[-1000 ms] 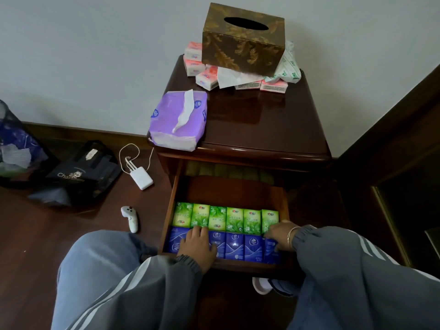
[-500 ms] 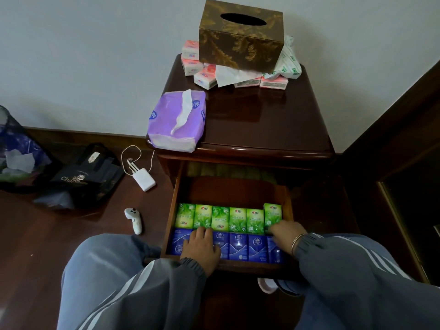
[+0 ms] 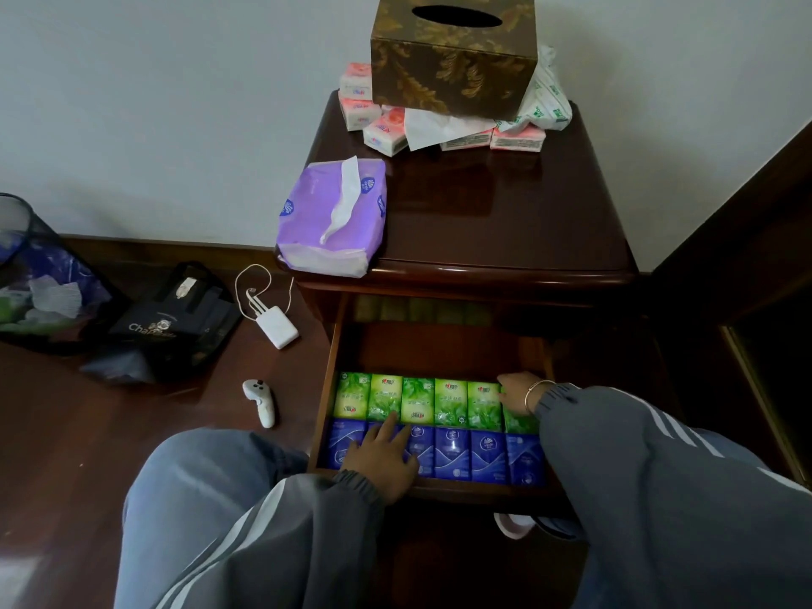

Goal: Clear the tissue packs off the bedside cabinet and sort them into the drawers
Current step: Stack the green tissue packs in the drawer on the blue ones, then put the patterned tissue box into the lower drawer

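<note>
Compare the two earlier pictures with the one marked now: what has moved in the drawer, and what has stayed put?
The right hand has slid from the front row back to the far end of the last green pack, pressing it into line. The left hand stays flat on the blue packs, fingers reaching slightly further forward. Neither hand has lifted anything. The pink packs, purple tissue pack and tissue box are unchanged.
</note>
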`<action>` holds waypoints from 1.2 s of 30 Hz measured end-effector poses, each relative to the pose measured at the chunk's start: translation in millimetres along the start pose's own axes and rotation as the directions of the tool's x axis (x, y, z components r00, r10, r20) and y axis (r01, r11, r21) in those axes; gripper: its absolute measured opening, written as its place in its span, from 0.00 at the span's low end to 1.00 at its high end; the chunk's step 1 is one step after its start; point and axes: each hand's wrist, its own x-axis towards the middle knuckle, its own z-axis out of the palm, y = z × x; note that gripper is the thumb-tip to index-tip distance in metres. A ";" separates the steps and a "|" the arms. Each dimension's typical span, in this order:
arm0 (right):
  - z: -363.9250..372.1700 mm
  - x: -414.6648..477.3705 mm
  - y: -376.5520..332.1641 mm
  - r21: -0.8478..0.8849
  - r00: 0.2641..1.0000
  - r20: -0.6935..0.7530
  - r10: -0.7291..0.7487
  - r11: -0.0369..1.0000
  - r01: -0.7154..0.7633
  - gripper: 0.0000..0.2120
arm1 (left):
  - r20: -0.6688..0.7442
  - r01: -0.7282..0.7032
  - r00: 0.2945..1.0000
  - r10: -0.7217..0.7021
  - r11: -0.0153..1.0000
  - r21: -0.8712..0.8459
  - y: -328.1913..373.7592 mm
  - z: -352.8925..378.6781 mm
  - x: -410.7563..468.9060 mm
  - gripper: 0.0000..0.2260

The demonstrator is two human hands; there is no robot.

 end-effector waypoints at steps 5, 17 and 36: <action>4.8 -4.4 2.3 0.016 1.000 0.018 -0.020 1.000 0.020 0.23 | 0.023 0.011 1.000 -0.011 1.000 -0.009 1.1 -1.2 -0.4 0.28; -42.9 -108.5 -3.4 0.123 0.803 -0.498 -0.327 0.890 0.439 0.16 | -0.499 -0.273 0.852 0.159 0.948 -0.164 16.4 -72.0 -28.9 0.22; -190.4 -38.3 29.8 0.200 0.710 -0.688 0.154 0.980 -0.019 0.35 | -0.828 -0.189 0.386 0.406 0.914 0.360 34.9 -346.0 -3.4 0.20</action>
